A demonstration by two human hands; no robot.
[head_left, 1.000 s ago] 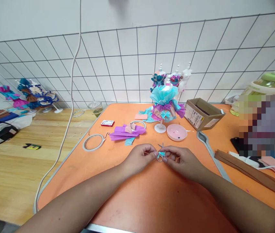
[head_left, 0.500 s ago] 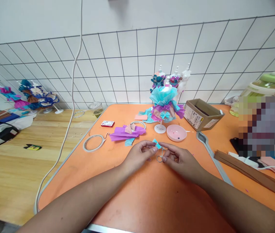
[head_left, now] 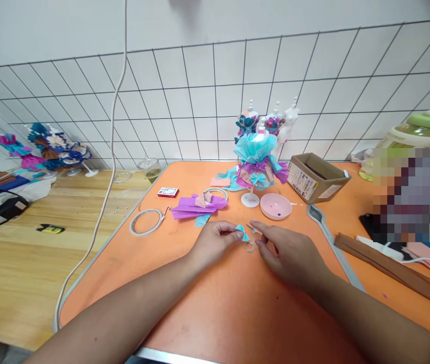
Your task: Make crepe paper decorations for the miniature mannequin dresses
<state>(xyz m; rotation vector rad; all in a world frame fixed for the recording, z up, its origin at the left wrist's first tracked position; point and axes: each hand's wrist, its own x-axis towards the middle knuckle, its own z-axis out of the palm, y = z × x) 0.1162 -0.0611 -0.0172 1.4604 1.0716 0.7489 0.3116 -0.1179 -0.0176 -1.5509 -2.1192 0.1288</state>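
My left hand (head_left: 217,242) is closed in a pinch on a small pleated turquoise paper bow (head_left: 242,233), held just above the orange table. My right hand (head_left: 288,253) is at the small metal scissors (head_left: 249,246), its index finger reaching over them and the thumb apart from it. One ring of the scissors shows; the fingers partly hide the rest. Behind the hands stands a white mini dress form (head_left: 250,200) dressed in turquoise, purple and pink crepe paper, with a similar bow on its skirt. A pink bowl (head_left: 276,207) with tiny bits inside sits beside its base.
Purple crepe paper (head_left: 199,206) and a roll of tape (head_left: 146,222) lie left of the hands. A small red-and-white box (head_left: 168,192) is farther back. At right are a cardboard box (head_left: 319,177) and brown paper strips (head_left: 392,270). A white cable (head_left: 113,126) hangs at left.
My right hand has come away from the bow, its fingers now over the scissors. The bow has moved slightly left and down in my left hand. The scissors' ring has stayed in place.
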